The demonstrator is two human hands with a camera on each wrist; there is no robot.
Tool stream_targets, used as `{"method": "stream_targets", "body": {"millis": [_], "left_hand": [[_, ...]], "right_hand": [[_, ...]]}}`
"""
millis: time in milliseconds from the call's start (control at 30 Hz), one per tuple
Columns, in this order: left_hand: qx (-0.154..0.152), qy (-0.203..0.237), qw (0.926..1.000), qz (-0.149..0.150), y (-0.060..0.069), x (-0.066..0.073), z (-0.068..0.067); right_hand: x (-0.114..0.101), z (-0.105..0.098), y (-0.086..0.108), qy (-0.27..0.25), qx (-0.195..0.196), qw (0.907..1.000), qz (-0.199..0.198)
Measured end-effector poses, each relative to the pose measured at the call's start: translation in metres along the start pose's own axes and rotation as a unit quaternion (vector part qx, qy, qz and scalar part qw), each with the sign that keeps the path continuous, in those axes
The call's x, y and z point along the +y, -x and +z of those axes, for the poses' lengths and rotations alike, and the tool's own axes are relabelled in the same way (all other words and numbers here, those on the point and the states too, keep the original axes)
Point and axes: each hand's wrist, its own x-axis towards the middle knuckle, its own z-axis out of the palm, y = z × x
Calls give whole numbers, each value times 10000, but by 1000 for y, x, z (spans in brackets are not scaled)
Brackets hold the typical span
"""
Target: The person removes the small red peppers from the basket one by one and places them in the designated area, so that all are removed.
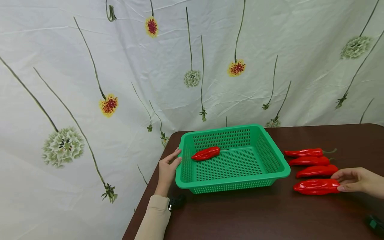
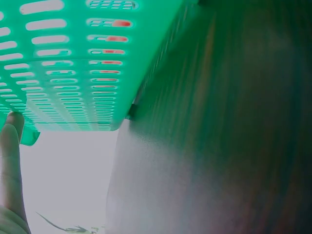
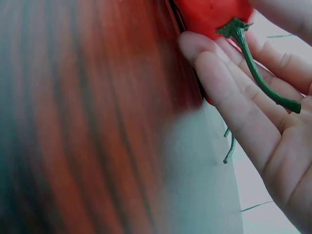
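Note:
A green plastic basket [image 1: 228,181] stands on the dark table in the head view, one red pepper [image 1: 206,153] lying inside at its left. Against the basket's left side rests my left hand [image 1: 168,168]; in the left wrist view a fairly straight finger [image 2: 10,161] touches the slotted wall. To the basket's right, my right hand [image 1: 357,180] pinches the stem end of the nearest red pepper [image 1: 316,186]. The right wrist view has the fingers about this pepper [image 3: 209,14], its green stem hanging toward the palm.
Three more red peppers lie in a column beyond the held one: a near one [image 1: 316,171], a middle one [image 1: 309,161] and a far one [image 1: 303,152]. The brown table [image 1: 240,216] ends at a flower-printed cloth [image 1: 222,100] behind and to the left.

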Motion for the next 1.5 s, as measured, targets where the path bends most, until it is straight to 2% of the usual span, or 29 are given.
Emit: {"method": "stream_targets", "body": {"millis": [233, 533, 800, 967, 1300, 1500], "left_hand": [[30, -24, 10000, 29, 0, 2, -1], [23, 8, 9999, -155, -3, 4, -1], [42, 13, 10000, -47, -2, 1, 0], [-37, -38, 10000, 45, 0, 0, 2], [31, -25, 10000, 37, -1, 1, 2], [30, 8, 10000, 33, -1, 0, 1]], "right_hand": [[3, 0, 1, 109, 44, 9995, -281], [-3, 1, 0, 351, 177, 9992, 54], [0, 1, 0, 437, 256, 9987, 82], [2, 4, 1, 577, 343, 9973, 287], [4, 2, 1, 525, 268, 9983, 5], [3, 1, 2, 482, 251, 9985, 21]]}}
